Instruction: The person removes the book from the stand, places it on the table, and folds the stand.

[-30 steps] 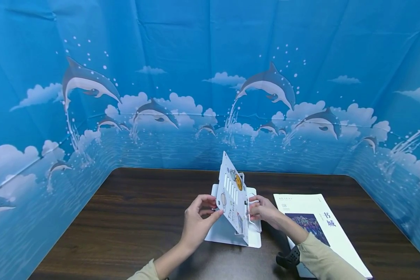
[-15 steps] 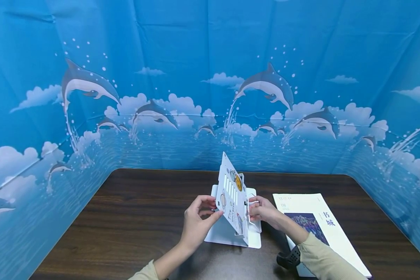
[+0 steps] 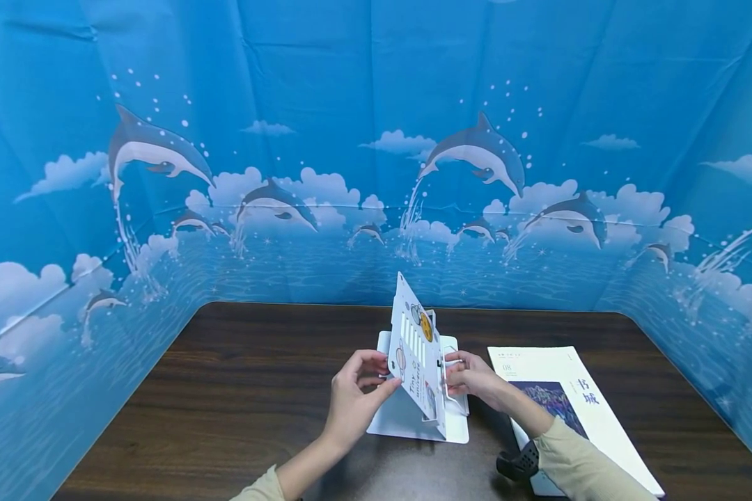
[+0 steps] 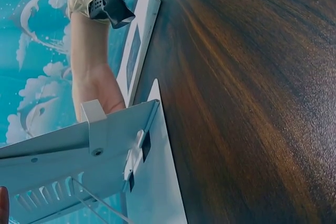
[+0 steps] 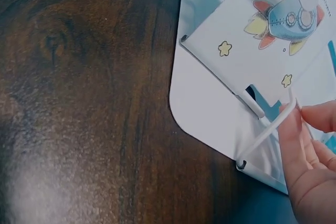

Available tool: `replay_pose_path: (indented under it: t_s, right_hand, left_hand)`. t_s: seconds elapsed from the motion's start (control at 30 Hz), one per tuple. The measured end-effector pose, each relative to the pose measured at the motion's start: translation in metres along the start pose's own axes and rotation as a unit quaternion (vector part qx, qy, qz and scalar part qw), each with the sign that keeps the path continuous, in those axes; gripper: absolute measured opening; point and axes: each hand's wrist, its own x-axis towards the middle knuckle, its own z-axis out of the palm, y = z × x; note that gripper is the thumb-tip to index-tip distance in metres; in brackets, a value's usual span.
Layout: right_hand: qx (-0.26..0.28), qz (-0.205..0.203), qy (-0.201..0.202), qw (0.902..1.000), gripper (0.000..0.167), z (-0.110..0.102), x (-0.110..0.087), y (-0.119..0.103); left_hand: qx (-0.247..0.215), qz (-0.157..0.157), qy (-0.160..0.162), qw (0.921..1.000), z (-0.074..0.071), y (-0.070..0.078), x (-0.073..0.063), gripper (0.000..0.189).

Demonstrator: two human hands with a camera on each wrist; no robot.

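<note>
A white metal book stand [image 3: 413,348] with cartoon planets, a rocket and slots stands on the table, its panel tilted up over a flat base plate [image 3: 401,417]. My left hand [image 3: 354,400] pinches the panel's left edge between thumb and fingers. On the stand's right side, my right hand [image 3: 476,379] pinches a bent white wire bar [image 5: 268,132], which is hinged to the base at its lower end. From the left wrist, the panel's plain side [image 4: 63,156] shows, with the right hand partly hidden behind it. Only a fingertip of my left hand [image 4: 3,203] appears there.
To the right lies a white book [image 3: 595,417] with a dark picture on its cover; my right forearm, with a black wrist strap [image 3: 519,460], crosses over it. The dark wood table [image 3: 225,390] ends at a blue dolphin-printed curtain [image 3: 351,104] behind and at both sides.
</note>
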Motion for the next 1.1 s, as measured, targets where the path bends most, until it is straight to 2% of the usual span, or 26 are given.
replay_pose_path:
  t_s: [0.17,0.27,0.43,0.57,0.7,0.8,0.97,1.1]
  right_hand:
    - [-0.036,-0.033,0.015,0.9987,0.049,-0.002,-0.005,-0.004]
    - [-0.050,-0.065,0.024,0.9964,0.052,-0.003,-0.013,-0.013]
    - [-0.085,-0.125,0.015,0.9884,0.057,0.000,-0.028,-0.034]
    - [-0.141,-0.203,0.008,0.9688,0.055,0.010,-0.042,-0.049]
    - [-0.197,-0.287,0.000,0.9375,0.059,0.023,-0.054,-0.059]
    - [-0.223,-0.327,-0.009,0.9182,0.064,0.033,-0.059,-0.063]
    - [-0.254,-0.360,-0.008,0.8976,0.071,0.046,-0.061,-0.067]
    - [-0.281,-0.370,0.004,0.8855,0.070,0.051,-0.061,-0.068]
  left_hand:
    - [0.001,-0.012,-0.026,0.9996,-0.003,-0.003,0.002,0.033]
    - [0.005,-0.035,-0.050,0.9981,-0.009,-0.020,0.006,0.038]
    - [0.018,-0.071,-0.085,0.9937,-0.020,-0.050,0.013,0.042]
    - [0.027,-0.087,-0.119,0.9888,-0.028,-0.066,0.018,0.040]
    - [0.066,-0.092,-0.164,0.9798,-0.032,-0.086,0.022,0.039]
    - [0.098,-0.089,-0.196,0.9717,-0.033,-0.100,0.024,0.034]
    - [0.112,-0.083,-0.240,0.9608,-0.029,-0.114,0.026,0.024]
    - [0.119,-0.066,-0.266,0.9545,-0.023,-0.119,0.026,0.017]
